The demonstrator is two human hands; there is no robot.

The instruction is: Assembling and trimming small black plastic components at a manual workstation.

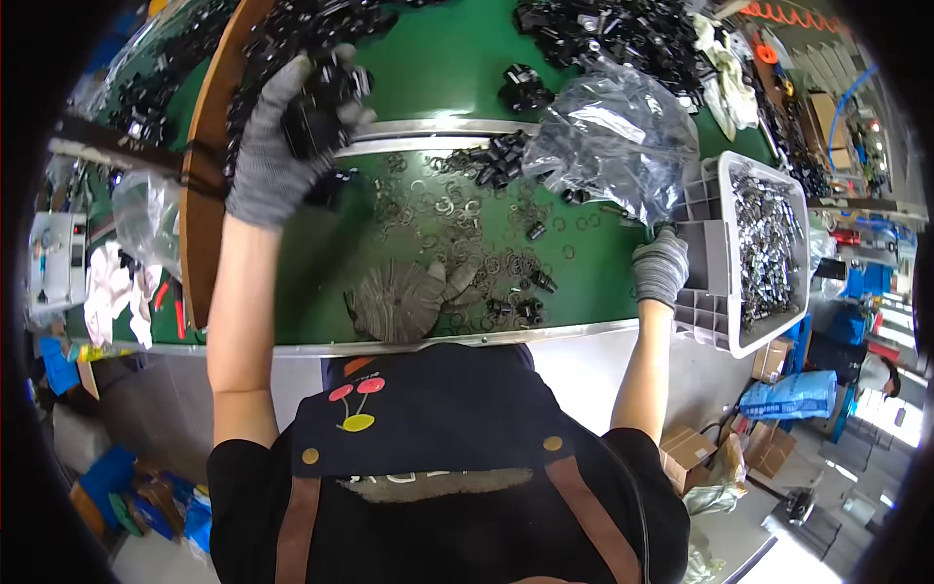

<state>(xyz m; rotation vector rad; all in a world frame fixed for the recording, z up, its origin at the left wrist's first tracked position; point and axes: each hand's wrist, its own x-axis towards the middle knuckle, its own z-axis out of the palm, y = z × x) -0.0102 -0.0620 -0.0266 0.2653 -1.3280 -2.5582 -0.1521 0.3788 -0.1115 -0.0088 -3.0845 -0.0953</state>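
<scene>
My left hand [268, 165], in a grey knit glove, is raised over the left side of the green table. Its fingers curl around a cluster of small black parts [316, 122]; their exact kind is blurred. My right hand [663, 268], gloved alike, is closed at the narrowed lower end of a clear plastic bag [618, 131], beside the grey bin [715, 258]. The fingertips are partly hidden there. Between my hands, many thin metal rings [452, 219] and several short black cylindrical parts [501, 161] lie scattered on the table [603, 282].
Small metal pieces [769, 253] fill the bin. Heaps of black parts [623, 39] cover the table's far side. A metal rail [448, 128] crosses the table, and a brown wooden board [204, 136] stands at left. A round grey stack [394, 300] lies by the front edge.
</scene>
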